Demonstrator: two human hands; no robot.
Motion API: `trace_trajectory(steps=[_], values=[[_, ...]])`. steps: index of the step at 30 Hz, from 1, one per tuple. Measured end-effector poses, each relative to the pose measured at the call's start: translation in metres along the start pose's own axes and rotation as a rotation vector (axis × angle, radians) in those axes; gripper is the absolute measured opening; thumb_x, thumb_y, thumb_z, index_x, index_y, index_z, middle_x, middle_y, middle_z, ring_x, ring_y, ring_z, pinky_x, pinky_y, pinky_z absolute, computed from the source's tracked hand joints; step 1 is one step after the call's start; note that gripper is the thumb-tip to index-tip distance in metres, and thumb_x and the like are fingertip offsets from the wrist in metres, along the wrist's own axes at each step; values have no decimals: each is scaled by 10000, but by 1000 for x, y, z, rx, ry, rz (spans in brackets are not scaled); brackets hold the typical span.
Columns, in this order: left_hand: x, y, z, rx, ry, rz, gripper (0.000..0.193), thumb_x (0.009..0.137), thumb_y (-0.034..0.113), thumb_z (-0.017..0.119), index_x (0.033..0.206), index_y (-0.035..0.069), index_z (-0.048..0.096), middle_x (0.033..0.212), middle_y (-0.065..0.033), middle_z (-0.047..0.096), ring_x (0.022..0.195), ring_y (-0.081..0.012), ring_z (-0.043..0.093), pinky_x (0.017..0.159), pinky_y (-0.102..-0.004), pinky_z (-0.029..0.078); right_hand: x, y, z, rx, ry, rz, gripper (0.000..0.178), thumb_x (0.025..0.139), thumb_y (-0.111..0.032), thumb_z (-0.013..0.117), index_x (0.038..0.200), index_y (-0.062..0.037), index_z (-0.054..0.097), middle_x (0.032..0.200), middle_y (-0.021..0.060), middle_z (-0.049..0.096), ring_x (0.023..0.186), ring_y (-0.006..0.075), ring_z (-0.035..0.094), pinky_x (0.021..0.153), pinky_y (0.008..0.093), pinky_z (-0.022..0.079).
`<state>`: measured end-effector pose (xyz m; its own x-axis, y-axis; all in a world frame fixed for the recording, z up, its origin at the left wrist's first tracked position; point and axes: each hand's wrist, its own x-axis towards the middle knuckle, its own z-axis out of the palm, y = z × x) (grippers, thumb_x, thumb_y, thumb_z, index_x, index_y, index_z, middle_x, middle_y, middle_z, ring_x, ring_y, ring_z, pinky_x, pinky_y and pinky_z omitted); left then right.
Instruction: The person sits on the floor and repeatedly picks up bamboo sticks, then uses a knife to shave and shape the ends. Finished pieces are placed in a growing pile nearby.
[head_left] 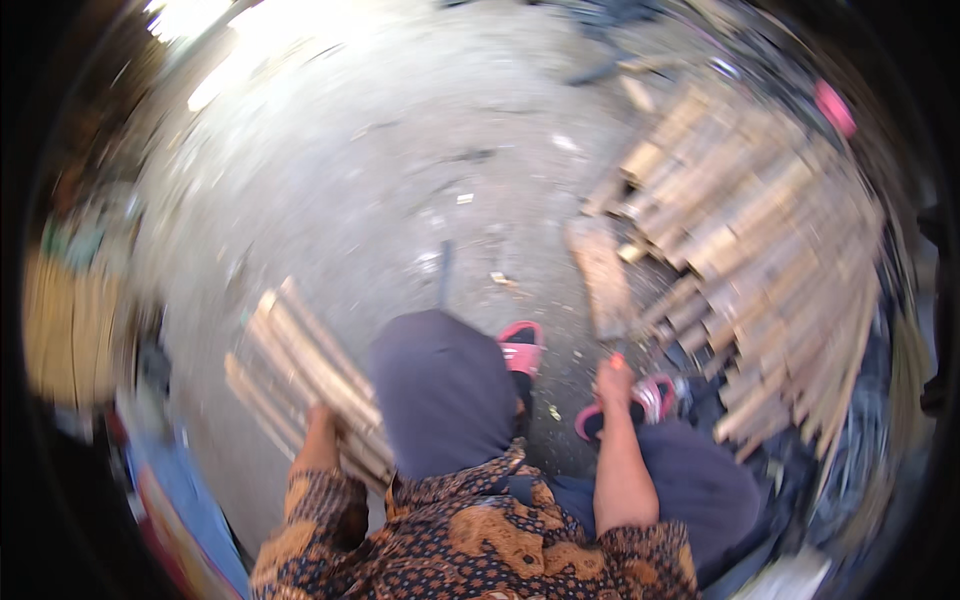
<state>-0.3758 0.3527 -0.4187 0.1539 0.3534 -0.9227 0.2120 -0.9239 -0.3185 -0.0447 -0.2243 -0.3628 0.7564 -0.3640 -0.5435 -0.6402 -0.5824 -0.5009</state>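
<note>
Pale sticks (305,345) clasped in left grip (325,425), partly behind a knee (440,390); right grip (613,382) too blurry to tell; stick pile (760,250) crowds floor's (330,190) right edge.

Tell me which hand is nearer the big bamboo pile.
Right. The right hand is near the left edge of the big bamboo pile; the left hand is farther off, left of the left knee, at the smaller bundle.

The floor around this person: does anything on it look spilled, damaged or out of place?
Small pale scraps lie scattered on the grey floor, looking like stray litter. The stick pile on the right also has uneven, staggered ends. Nothing looks clearly spilled or broken, though blur hides fine detail.
</note>
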Motion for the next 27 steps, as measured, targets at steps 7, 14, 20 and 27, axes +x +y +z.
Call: trace_trajectory(steps=[7, 14, 20, 27], values=[[-6, -29, -210, -793, 519, 55, 600, 1002, 509, 518, 1284, -8, 633, 1083, -184, 717, 927, -296, 700, 792, -431, 564, -6, -10, -3, 109, 58, -79, 382, 844, -308, 623, 1041, 8, 706, 1035, 274, 718, 977, 415, 710, 853, 482, 545], [-189, 204, -501, -384, 898, 766, 469, 984, 408, 631, 1184, -16, 664, 930, -180, 726, 861, -274, 703, 765, -388, 545, 1, -11, -6, 238, 12, 24, 401, 854, -321, 622, 1067, 9, 706, 1072, 291, 704, 1057, 434, 682, 915, 486, 537], [-280, 509, -494, -187, 579, 1210, 336, 1034, 330, 581, 1160, 31, 667, 933, -63, 695, 782, -159, 682, 714, -326, 551, 16, -1, 2, 314, -58, 17, 413, 888, -333, 603, 1077, 22, 699, 1069, 303, 702, 1045, 453, 684, 908, 511, 551], [-268, 753, -327, -400, 113, 1133, 631, 952, 453, 698, 1352, -2, 522, 1237, -144, 627, 1022, -253, 650, 786, -397, 573, 27, 19, 40, 1951, -307, -26, 286, 1000, -295, 625, 1155, -55, 609, 1035, 85, 654, 890, 231, 655, 826, 417, 553]])
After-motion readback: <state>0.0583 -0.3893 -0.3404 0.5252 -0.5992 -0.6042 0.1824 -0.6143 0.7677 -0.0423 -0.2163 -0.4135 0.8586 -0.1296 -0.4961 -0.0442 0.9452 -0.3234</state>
